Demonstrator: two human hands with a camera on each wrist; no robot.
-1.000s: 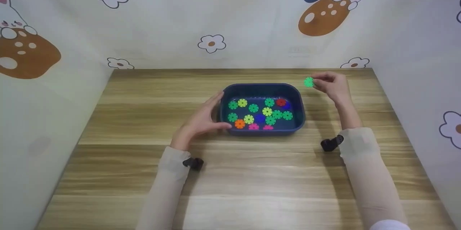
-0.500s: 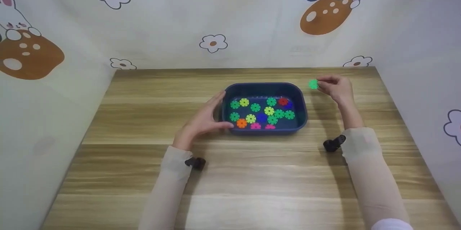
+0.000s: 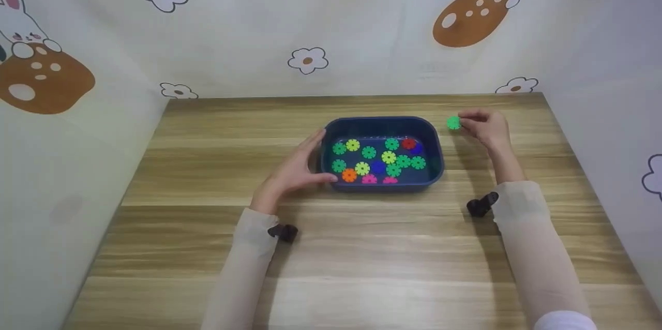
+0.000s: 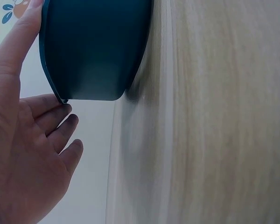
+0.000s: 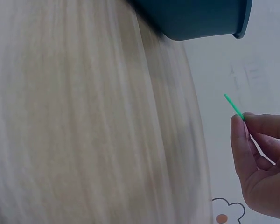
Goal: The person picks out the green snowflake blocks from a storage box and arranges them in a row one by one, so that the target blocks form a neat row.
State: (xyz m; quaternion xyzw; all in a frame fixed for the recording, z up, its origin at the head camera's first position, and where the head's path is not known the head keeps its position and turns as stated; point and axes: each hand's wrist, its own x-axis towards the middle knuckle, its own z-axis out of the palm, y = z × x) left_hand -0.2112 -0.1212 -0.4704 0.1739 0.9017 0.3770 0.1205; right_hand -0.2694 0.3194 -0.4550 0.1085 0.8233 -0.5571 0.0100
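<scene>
Wood-grained tabletop (image 3: 362, 257), left hand (image 3: 294, 169) spread against smooth, round-cornered navy tub (image 3: 382, 188), right hand (image 3: 490, 128) pinching thin, notched green disc (image 3: 452, 123)

Right hand (image 5: 266, 179) at lower right pinching a thin bright-green flat piece (image 5: 233, 106) edge-on, smooth dark-teal container (image 5: 203, 16) at top, pale wood-grain tabletop (image 5: 84, 116) at left.

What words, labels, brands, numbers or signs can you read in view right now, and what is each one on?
Readable text: none.
Pale wall sheet: one faint mark, possibly lettering, too pale and blurred to read in the head view; the right wrist view also shows faint strokes, unreadable.
Tray, green disc in the right hand: no lettering visible.
</scene>
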